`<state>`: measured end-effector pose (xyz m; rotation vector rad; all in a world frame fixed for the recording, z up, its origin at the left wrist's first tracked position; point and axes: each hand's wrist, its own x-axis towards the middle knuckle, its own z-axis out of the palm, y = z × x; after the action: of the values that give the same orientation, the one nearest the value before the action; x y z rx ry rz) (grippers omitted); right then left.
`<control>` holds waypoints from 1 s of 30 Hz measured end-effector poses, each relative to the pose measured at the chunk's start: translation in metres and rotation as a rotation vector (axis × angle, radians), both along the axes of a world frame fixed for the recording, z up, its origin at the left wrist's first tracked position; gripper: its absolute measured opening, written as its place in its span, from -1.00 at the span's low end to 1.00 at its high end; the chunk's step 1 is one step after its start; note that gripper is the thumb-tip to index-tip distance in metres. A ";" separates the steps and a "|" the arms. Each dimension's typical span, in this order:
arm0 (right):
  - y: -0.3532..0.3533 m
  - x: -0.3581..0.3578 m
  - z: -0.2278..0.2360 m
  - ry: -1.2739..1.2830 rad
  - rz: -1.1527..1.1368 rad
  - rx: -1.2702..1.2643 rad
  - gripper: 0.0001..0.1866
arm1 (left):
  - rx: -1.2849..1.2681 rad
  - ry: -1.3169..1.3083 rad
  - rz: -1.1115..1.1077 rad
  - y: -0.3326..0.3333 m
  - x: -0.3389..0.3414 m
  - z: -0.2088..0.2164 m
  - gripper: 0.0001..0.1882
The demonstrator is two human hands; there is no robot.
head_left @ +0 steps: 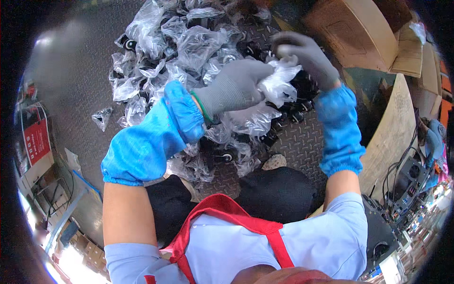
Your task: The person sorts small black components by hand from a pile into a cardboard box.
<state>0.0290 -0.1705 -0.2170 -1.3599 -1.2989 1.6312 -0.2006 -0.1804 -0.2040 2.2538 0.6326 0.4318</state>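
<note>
My left hand [239, 85], in a grey knit glove with a green cuff, is closed on a crumpled clear plastic bag [281, 85]. To its right is my right hand [309, 59], also grey-gloved, with fingers curled beside the top of the bag. Some motion blurs it, and whatever lies inside its fingers cannot be made out. Under and around both hands spreads a heap of clear plastic bags [201, 42], many wrapped around dark parts. Loose black parts [295, 116], some rounded, lie below the right hand. Blue sleeves cover both forearms.
The heap rests on a dark diamond-plate floor [302, 146]. An open cardboard box [352, 35] stands at the far right, beside a curved pale board [395, 128]. Black equipment with cables [409, 177] is at right. A red-and-white box [35, 135] stands at left.
</note>
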 end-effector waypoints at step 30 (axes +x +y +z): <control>-0.098 0.053 -0.010 -0.975 -0.254 -0.080 -0.79 | -0.121 0.077 -0.321 -0.024 -0.063 0.039 -0.65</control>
<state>0.0821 -0.2682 -0.2274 -2.4020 -1.4608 0.8294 -0.2634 -0.2040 -0.1650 2.2120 0.3157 0.1442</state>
